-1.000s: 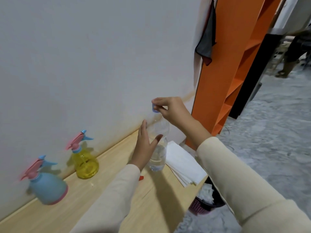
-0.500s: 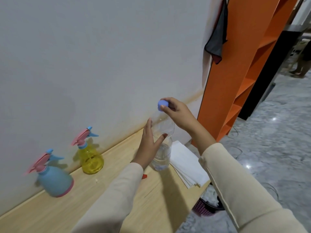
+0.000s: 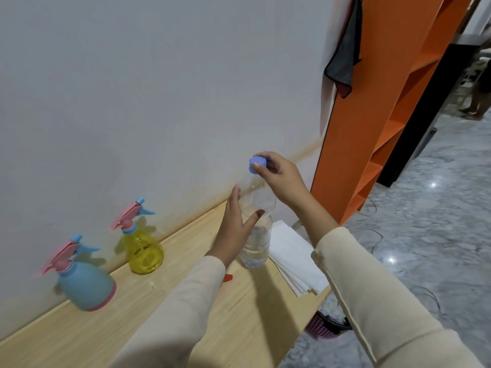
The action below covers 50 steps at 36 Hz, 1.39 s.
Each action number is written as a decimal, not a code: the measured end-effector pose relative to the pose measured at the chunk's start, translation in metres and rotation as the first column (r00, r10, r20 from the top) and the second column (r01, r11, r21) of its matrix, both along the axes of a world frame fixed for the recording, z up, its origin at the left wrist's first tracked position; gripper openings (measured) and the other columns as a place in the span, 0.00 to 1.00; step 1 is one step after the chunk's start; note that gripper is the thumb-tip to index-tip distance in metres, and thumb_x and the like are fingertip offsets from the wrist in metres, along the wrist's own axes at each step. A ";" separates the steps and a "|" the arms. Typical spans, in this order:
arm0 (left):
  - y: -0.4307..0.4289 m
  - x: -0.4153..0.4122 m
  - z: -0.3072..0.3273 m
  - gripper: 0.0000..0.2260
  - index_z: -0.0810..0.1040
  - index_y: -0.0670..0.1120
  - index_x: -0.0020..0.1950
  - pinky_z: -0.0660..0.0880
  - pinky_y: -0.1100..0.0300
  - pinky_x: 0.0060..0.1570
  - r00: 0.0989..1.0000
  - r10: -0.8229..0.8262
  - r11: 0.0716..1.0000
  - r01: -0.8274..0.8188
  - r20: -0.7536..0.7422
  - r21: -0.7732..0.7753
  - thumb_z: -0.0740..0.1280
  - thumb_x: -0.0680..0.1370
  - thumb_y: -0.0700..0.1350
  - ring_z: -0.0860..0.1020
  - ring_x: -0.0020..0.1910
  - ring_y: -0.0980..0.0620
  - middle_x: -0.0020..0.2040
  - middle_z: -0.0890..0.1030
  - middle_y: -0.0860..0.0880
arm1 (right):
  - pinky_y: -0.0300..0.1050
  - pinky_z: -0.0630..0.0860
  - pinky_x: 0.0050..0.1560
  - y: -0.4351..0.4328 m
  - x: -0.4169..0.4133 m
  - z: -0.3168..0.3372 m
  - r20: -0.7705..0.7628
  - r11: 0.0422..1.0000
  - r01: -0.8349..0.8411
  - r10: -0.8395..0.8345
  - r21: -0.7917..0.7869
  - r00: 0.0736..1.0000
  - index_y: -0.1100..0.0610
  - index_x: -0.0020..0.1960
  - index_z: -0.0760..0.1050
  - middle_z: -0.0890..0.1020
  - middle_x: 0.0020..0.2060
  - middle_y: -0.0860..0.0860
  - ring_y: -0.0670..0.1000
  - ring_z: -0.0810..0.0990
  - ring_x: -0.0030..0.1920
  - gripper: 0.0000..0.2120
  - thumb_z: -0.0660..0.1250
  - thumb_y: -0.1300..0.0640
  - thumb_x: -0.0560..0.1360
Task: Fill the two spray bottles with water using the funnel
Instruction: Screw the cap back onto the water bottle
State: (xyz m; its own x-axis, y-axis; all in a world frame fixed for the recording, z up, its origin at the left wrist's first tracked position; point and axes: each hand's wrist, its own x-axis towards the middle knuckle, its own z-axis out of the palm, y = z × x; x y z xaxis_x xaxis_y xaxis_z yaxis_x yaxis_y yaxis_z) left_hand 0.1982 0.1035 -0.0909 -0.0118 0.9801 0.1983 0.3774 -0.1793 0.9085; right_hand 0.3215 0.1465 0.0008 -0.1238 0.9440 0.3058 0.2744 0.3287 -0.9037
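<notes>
1. Work surface: a light wooden table (image 3: 186, 301) stands against a plain white wall (image 3: 159, 88); a grey marbled floor (image 3: 425, 221) lies to the right.
2. Left hand (image 3: 233, 229): fingers spread and wrapped loosely around the middle of a clear plastic water bottle (image 3: 256, 243), thumb in front.
3. The water bottle stands upright on the table, partly filled.
4. Right hand (image 3: 281, 176): fingertips pinched on the round blue screw cap (image 3: 257, 163) at the bottle top.
5. A stack of white paper sheets (image 3: 295, 256) lies just beside the bottle at the table edge.
6. A small red object (image 3: 228, 277) shows below the left wrist; its identity cannot be determined.
7. Blue plastic spray bottle with pink trigger (image 3: 85, 282): upright near the wall, at left.
8. Yellow translucent spray bottle with pink trigger (image 3: 143, 248): upright, farther along the wall.
9. An orange shelving unit (image 3: 372, 115) stands beyond the table; a dark cloth (image 3: 342, 57) hangs beside it.
</notes>
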 end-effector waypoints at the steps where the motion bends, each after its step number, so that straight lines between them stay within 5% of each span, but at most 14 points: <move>1: 0.001 0.000 0.000 0.37 0.47 0.52 0.77 0.60 0.52 0.73 1.000 -0.001 1.000 0.001 0.002 0.000 0.66 0.76 0.54 0.56 0.75 0.56 0.77 0.56 0.50 | 0.35 0.75 0.50 -0.001 -0.002 -0.001 -0.012 0.999 0.041 -0.040 0.017 0.999 0.57 0.56 0.76 0.80 0.47 0.49 0.46 0.79 0.48 0.10 0.67 0.57 0.76; 7: 0.002 -0.001 0.000 0.37 0.48 0.50 0.78 0.60 0.51 0.73 1.000 -0.005 1.000 0.005 0.016 -0.001 0.67 0.76 0.54 0.56 0.75 0.56 0.77 0.56 0.51 | 0.42 0.77 0.45 -0.007 -0.018 -0.006 -0.103 0.969 0.230 -0.220 0.087 0.970 0.57 0.43 0.78 0.83 0.38 0.53 0.51 0.81 0.41 0.08 0.74 0.55 0.69; 10: 0.004 -0.002 0.000 0.37 0.48 0.50 0.78 0.60 0.50 0.73 1.000 -0.008 1.000 0.008 0.014 -0.007 0.67 0.76 0.53 0.56 0.75 0.56 0.77 0.55 0.52 | 0.35 0.75 0.41 -0.004 -0.019 -0.004 -0.101 0.967 0.243 -0.235 0.072 0.967 0.57 0.43 0.77 0.82 0.37 0.51 0.47 0.79 0.37 0.11 0.76 0.53 0.67; 12: 0.004 -0.003 -0.001 0.37 0.48 0.51 0.78 0.60 0.50 0.73 1.000 -0.011 1.000 0.011 0.010 -0.007 0.67 0.76 0.53 0.56 0.75 0.56 0.78 0.55 0.52 | 0.32 0.75 0.44 0.000 -0.015 -0.004 -0.078 0.982 0.183 -0.179 0.038 0.981 0.57 0.49 0.76 0.82 0.42 0.49 0.44 0.79 0.42 0.14 0.75 0.52 0.69; 17: 0.004 -0.002 -0.002 0.36 0.48 0.52 0.77 0.60 0.51 0.73 1.000 -0.011 1.000 0.011 -0.002 -0.006 0.66 0.77 0.52 0.56 0.75 0.55 0.77 0.55 0.52 | 0.42 0.73 0.59 0.001 -0.002 -0.012 -0.084 0.997 -0.054 0.049 -0.059 0.995 0.56 0.60 0.74 0.79 0.57 0.51 0.50 0.77 0.57 0.13 0.62 0.53 0.78; 22: 0.003 0.000 -0.002 0.36 0.49 0.50 0.78 0.60 0.51 0.73 1.000 0.000 1.000 0.000 0.005 0.006 0.67 0.76 0.52 0.56 0.75 0.55 0.77 0.56 0.51 | 0.37 0.73 0.49 -0.001 -0.007 -0.012 -0.116 0.998 0.065 -0.067 -0.017 0.991 0.56 0.53 0.76 0.81 0.48 0.50 0.47 0.79 0.49 0.08 0.68 0.55 0.75; 27: 0.001 0.001 -0.004 0.37 0.49 0.50 0.78 0.60 0.50 0.73 1.000 0.012 1.000 -0.012 0.007 0.027 0.68 0.76 0.52 0.55 0.76 0.55 0.77 0.55 0.52 | 0.29 0.71 0.41 -0.005 -0.019 -0.015 -0.191 0.976 0.209 -0.196 0.053 0.962 0.58 0.48 0.72 0.80 0.42 0.49 0.40 0.77 0.40 0.15 0.75 0.54 0.68; 33: -0.001 -0.001 -0.004 0.37 0.48 0.51 0.78 0.59 0.52 0.73 1.000 0.005 1.000 -0.005 0.009 0.018 0.67 0.77 0.51 0.55 0.75 0.56 0.78 0.56 0.52 | 0.43 0.75 0.55 -0.004 -0.013 -0.017 -0.189 0.998 0.058 -0.057 -0.003 0.980 0.57 0.53 0.75 0.81 0.48 0.47 0.47 0.80 0.50 0.12 0.69 0.51 0.74; 36: -0.001 0.001 -0.003 0.36 0.46 0.52 0.78 0.59 0.52 0.73 1.000 0.005 1.000 -0.005 -0.010 0.019 0.66 0.77 0.51 0.55 0.76 0.56 0.78 0.55 0.52 | 0.43 0.75 0.58 -0.005 -0.005 -0.018 -0.233 1.000 0.001 -0.002 -0.004 0.973 0.58 0.56 0.77 0.82 0.54 0.53 0.48 0.79 0.55 0.11 0.65 0.55 0.77; 42: 0.000 0.002 -0.005 0.37 0.46 0.53 0.78 0.59 0.54 0.73 1.000 -0.009 1.000 0.008 0.028 0.015 0.66 0.77 0.51 0.56 0.75 0.56 0.78 0.56 0.51 | 0.51 0.74 0.60 -0.007 -0.009 -0.017 -0.277 0.996 0.093 -0.092 -0.007 0.957 0.47 0.47 0.78 0.82 0.43 0.43 0.45 0.80 0.49 0.07 0.69 0.59 0.74; 50: 0.000 -0.006 -0.007 0.42 0.39 0.58 0.76 0.59 0.57 0.72 0.998 -0.042 0.999 0.041 -0.043 -0.016 0.68 0.75 0.57 0.56 0.75 0.58 0.78 0.55 0.51 | 0.41 0.76 0.57 -0.010 -0.009 -0.019 -0.368 0.998 0.065 -0.054 0.018 0.928 0.44 0.45 0.79 0.82 0.42 0.41 0.40 0.81 0.47 0.08 0.70 0.58 0.73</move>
